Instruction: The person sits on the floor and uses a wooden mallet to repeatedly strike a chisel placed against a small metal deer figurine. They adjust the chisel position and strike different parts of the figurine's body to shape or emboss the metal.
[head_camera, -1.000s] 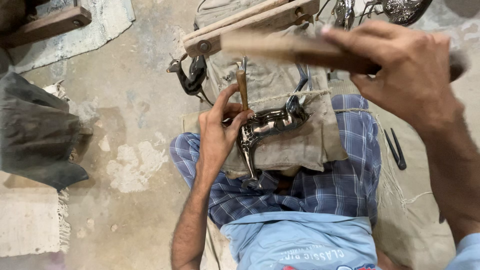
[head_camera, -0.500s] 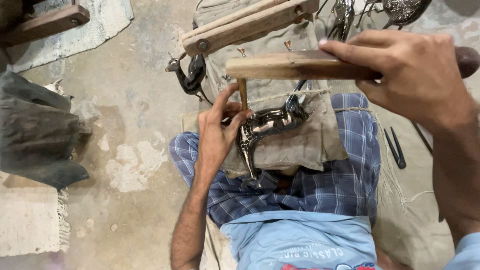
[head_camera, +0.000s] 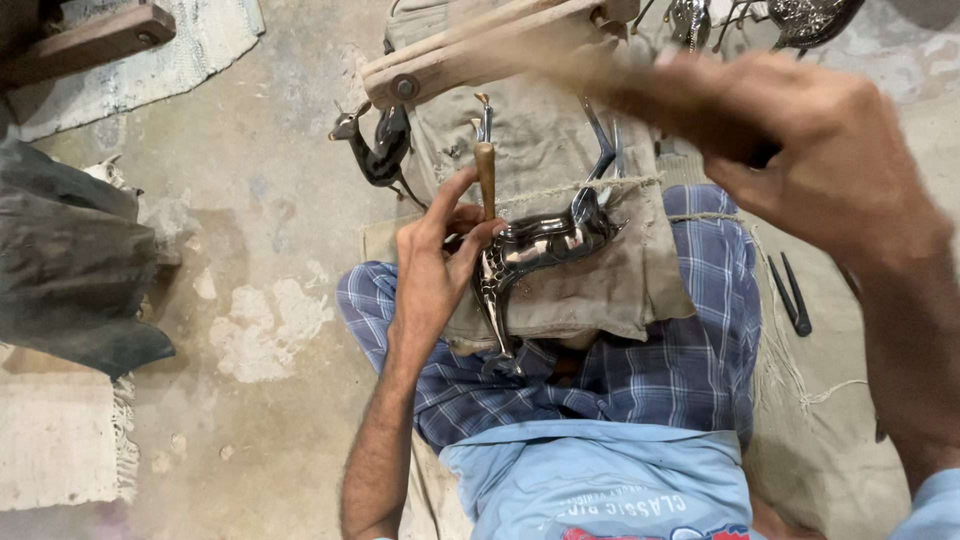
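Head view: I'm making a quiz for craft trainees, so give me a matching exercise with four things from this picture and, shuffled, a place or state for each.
Things:
1. shiny metal animal figure
2. dark animal figure
3. wooden-handled punch
4. black pliers

Places or states:
A. held upright in the left hand's grip
B. on the floor beside the checked cloth, at the right
C. lying on the tan cloth over the lap
D. on the floor by the end of the wooden clamp

Pairs: 1-C, 2-D, 3-A, 4-B
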